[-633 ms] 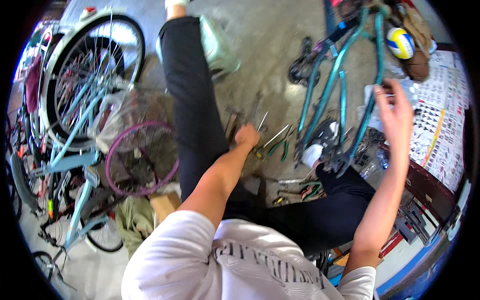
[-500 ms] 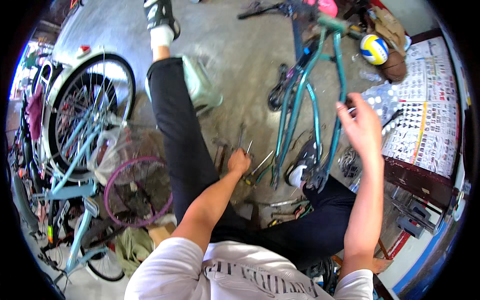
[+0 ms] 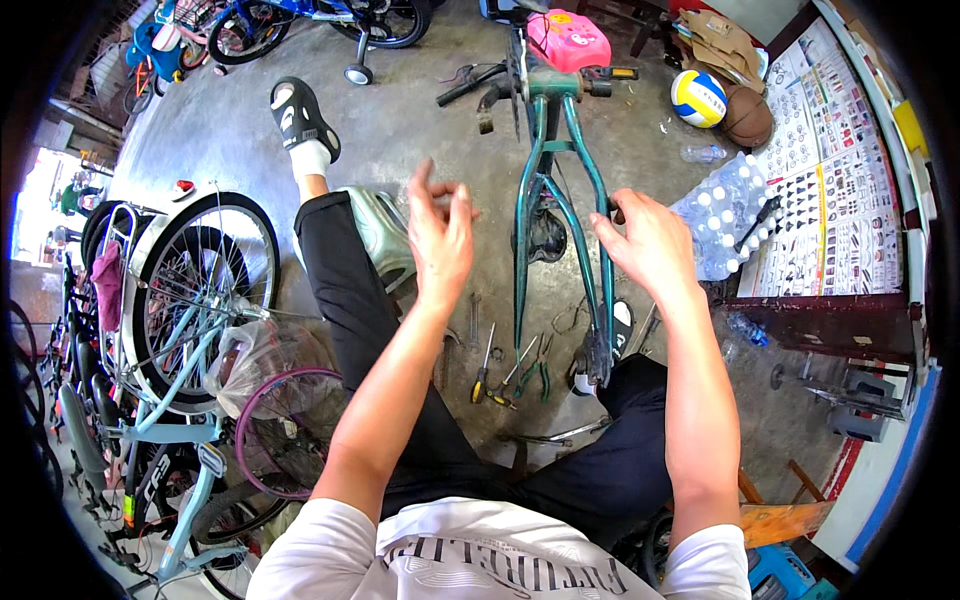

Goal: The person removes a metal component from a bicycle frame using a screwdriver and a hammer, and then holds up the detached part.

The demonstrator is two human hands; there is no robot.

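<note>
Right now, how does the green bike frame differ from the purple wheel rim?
The green bike frame is built of long tubes, while the purple wheel rim is a round hoop. The green bike frame is close beside your right hand; the purple wheel rim is left of your left leg. Both are bicycle parts.

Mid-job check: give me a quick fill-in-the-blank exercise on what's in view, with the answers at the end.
1. The left hand holds ____.
2. Of the two hands, the ____ one is nearer the green bicycle frame.
3. The pliers have green ____.
4. The blue, yellow and white ball lies beside a ____ ball.

Missing words: nothing; right; handles; brown.
</note>
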